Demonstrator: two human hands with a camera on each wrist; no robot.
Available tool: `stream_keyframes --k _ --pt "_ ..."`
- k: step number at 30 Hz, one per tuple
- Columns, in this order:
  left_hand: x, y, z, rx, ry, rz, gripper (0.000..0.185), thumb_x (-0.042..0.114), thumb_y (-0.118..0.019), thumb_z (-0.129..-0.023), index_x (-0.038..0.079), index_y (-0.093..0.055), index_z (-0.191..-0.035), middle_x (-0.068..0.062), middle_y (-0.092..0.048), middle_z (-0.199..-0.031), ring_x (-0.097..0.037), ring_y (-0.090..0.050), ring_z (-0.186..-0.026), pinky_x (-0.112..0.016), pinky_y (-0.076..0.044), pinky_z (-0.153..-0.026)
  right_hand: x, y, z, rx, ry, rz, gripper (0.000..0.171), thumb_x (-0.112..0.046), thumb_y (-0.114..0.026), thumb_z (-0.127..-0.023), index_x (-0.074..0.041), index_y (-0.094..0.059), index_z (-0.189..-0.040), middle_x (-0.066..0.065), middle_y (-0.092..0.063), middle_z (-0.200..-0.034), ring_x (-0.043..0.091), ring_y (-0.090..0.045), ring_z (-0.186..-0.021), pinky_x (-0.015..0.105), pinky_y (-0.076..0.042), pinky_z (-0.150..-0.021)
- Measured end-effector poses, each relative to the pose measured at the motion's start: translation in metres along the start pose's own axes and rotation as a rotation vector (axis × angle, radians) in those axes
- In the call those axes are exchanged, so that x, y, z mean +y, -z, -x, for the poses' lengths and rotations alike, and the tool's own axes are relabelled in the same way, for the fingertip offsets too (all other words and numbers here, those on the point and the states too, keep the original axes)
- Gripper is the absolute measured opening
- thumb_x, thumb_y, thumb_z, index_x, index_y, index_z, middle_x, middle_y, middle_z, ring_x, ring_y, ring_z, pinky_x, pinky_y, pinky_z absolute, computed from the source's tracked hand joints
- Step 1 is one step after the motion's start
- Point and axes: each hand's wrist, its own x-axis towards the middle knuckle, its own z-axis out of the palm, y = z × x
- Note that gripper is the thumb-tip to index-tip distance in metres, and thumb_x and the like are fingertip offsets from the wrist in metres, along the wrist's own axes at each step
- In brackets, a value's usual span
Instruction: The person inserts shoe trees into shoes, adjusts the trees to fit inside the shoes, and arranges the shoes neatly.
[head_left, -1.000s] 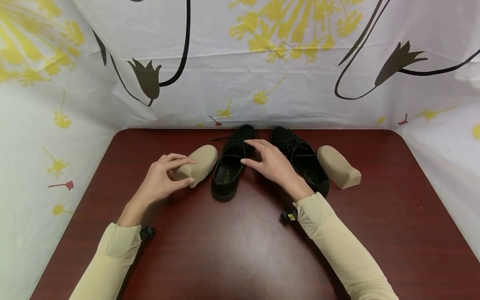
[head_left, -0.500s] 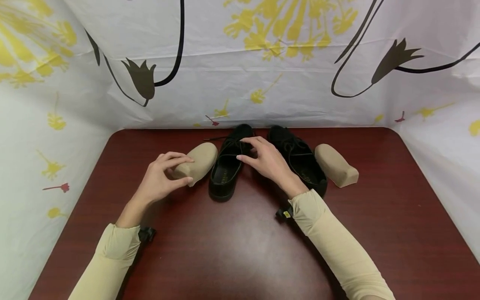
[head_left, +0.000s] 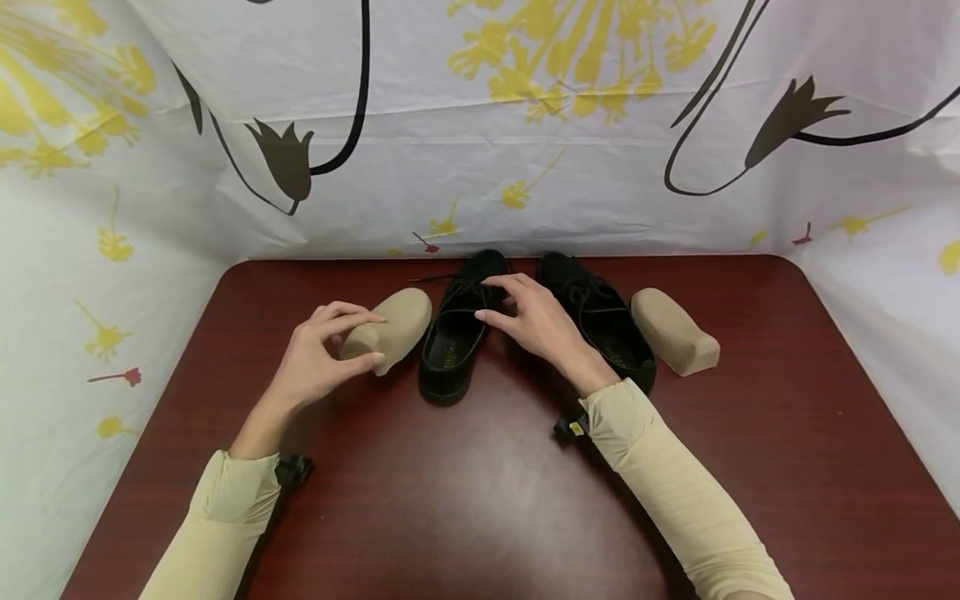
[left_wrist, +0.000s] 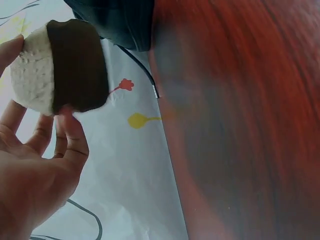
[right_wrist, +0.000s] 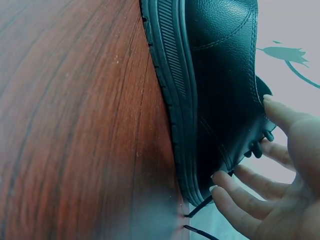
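My left hand (head_left: 311, 360) holds the heel end of a beige moulded shoe insert (head_left: 405, 323), thumb on one side and fingers on the other. In the left wrist view the insert (left_wrist: 80, 65) shows its dark end between thumb and fingertips. Just right of it a black lace-up shoe (head_left: 448, 358) stands upright, toe toward the back. My right hand (head_left: 543, 321) lightly grips this shoe, thumb at the opening's edge and fingers by the laces. The right wrist view shows the shoe's side (right_wrist: 215, 75), with the thumb (right_wrist: 275, 110) at its collar.
A second black shoe (head_left: 611, 329) stands to the right, partly behind my right wrist. Beside it lies another beige insert (head_left: 671, 329). Everything sits near the back of a reddish-brown table (head_left: 465, 500), walled by a flower-patterned white sheet (head_left: 420, 175). A loose lace (head_left: 431, 277) trails leftward.
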Motion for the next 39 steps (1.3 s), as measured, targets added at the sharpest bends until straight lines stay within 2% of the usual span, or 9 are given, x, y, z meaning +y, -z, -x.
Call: stream_keyframes --k 6,12,16,24,29,33,39 --pt "0.031 0.005 -0.001 0.001 0.008 0.043 0.038 -0.004 -0.083 -0.074 -0.001 -0.073 -0.111 -0.014 -0.063 -0.11 -0.025 -0.043 -0.083 -0.025 -0.034 -0.068 0.0 0.002 -0.002 -0.006 0.002 -0.005 0.058 -0.05 -0.066 -0.093 -0.021 -0.054 -0.141 0.004 -0.053 -0.139 0.024 -0.063 -0.111 0.041 -0.051 -0.091" --pt "0.041 0.006 -0.001 -0.009 0.01 0.076 0.038 -0.005 -0.082 -0.075 -0.002 -0.073 -0.112 -0.014 -0.062 -0.111 -0.021 -0.045 -0.091 -0.031 -0.037 -0.071 0.001 0.001 -0.004 -0.014 0.001 -0.002 0.057 -0.049 -0.067 -0.093 -0.021 -0.055 -0.141 0.005 -0.053 -0.139 0.024 -0.063 -0.111 0.042 -0.051 -0.091" --pt "0.038 0.004 0.0 0.0 -0.006 0.094 0.039 -0.007 -0.082 -0.074 -0.002 -0.072 -0.112 -0.015 -0.062 -0.112 -0.021 -0.044 -0.091 -0.033 -0.037 -0.071 0.001 0.002 -0.005 -0.014 0.001 -0.003 0.057 -0.048 -0.067 -0.093 -0.021 -0.055 -0.141 0.004 -0.054 -0.138 0.024 -0.063 -0.11 0.042 -0.051 -0.091" --pt "0.007 -0.002 0.004 0.022 -0.01 0.105 0.044 -0.003 -0.084 -0.073 0.008 -0.074 -0.115 -0.006 -0.063 -0.115 -0.015 -0.047 -0.096 -0.025 -0.037 -0.073 0.003 0.002 -0.004 -0.008 0.0 -0.013 0.056 -0.048 -0.067 -0.093 -0.021 -0.056 -0.14 0.004 -0.054 -0.138 0.024 -0.063 -0.11 0.042 -0.05 -0.091" --pt "0.005 -0.002 0.005 0.011 0.008 0.12 0.044 0.001 -0.084 -0.075 0.013 -0.074 -0.116 -0.001 -0.062 -0.117 -0.013 -0.047 -0.098 -0.029 -0.038 -0.074 0.004 0.001 -0.004 -0.007 -0.008 -0.023 0.055 -0.05 -0.065 -0.093 -0.022 -0.056 -0.14 0.003 -0.053 -0.138 0.023 -0.062 -0.11 0.042 -0.05 -0.091" --pt "0.015 -0.002 0.006 0.004 -0.001 0.131 0.044 -0.004 -0.083 -0.075 0.009 -0.073 -0.116 -0.005 -0.062 -0.116 -0.015 -0.047 -0.096 -0.029 -0.037 -0.072 0.004 0.0 -0.003 -0.005 -0.011 -0.029 0.054 -0.05 -0.065 -0.093 -0.022 -0.056 -0.14 0.002 -0.054 -0.138 0.022 -0.062 -0.11 0.042 -0.05 -0.091" --pt "0.045 0.002 0.005 -0.01 -0.014 0.155 0.04 -0.009 -0.08 -0.075 -0.001 -0.072 -0.113 -0.013 -0.062 -0.113 -0.014 -0.046 -0.09 -0.028 -0.036 -0.07 0.004 0.0 -0.002 -0.009 -0.021 -0.038 0.055 -0.051 -0.064 -0.093 -0.023 -0.056 -0.139 0.001 -0.054 -0.138 0.022 -0.062 -0.111 0.042 -0.05 -0.091"
